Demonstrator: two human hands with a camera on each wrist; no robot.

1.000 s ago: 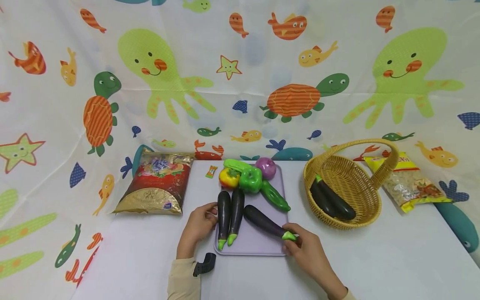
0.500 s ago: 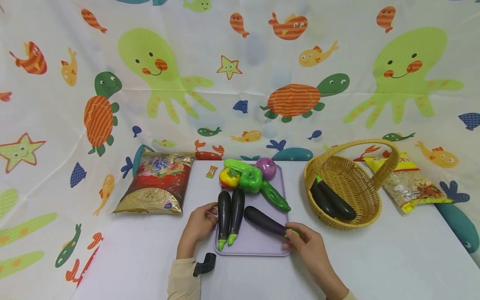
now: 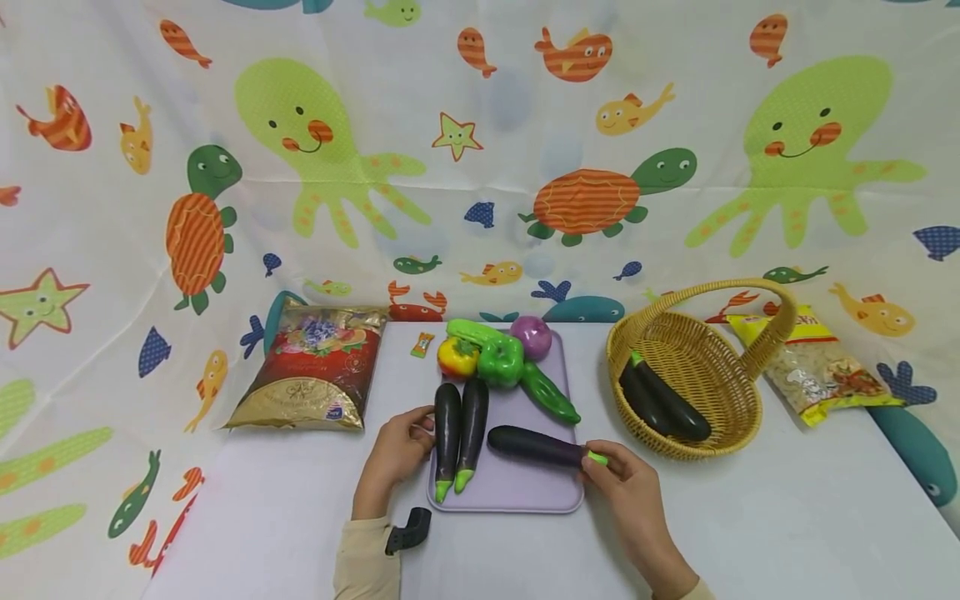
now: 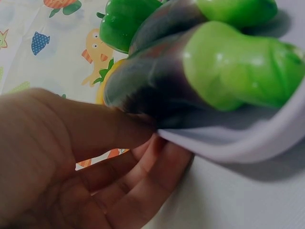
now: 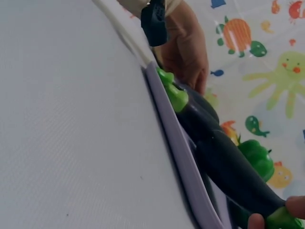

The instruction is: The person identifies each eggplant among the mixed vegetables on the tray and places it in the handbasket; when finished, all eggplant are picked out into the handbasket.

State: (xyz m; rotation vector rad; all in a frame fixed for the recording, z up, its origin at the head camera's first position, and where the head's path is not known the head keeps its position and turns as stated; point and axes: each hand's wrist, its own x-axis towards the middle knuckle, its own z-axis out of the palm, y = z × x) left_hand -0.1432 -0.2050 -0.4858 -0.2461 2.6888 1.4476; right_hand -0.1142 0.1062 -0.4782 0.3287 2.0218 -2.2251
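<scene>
On the lilac tray (image 3: 517, 498), my left hand (image 3: 401, 448) pinches the left rim between thumb and fingers, as the left wrist view shows. Just inside that rim lie two eggplants, one on the left (image 3: 447, 429) and another (image 3: 472, 425) beside it, green ends toward me. A third eggplant (image 3: 534, 447) lies nearly crosswise over the tray, its green end past the right rim. My right hand (image 3: 633, 496) pinches that green end between thumb and fingers; in the right wrist view the dark body (image 5: 233, 162) stretches away from the fingertips.
A yellow pepper (image 3: 457, 358), green bell pepper (image 3: 501, 361), long green pepper (image 3: 551, 393) and purple onion (image 3: 532, 337) fill the tray's far part. Right of it stands a wicker basket (image 3: 720, 367) holding two eggplants (image 3: 675, 408). Bags flank the scene: red-gold (image 3: 311, 367), yellow-clear (image 3: 832, 367).
My right hand has shifted slightly right, turning the third eggplant from a slant to nearly crosswise. The left hand keeps its place at the tray rim.
</scene>
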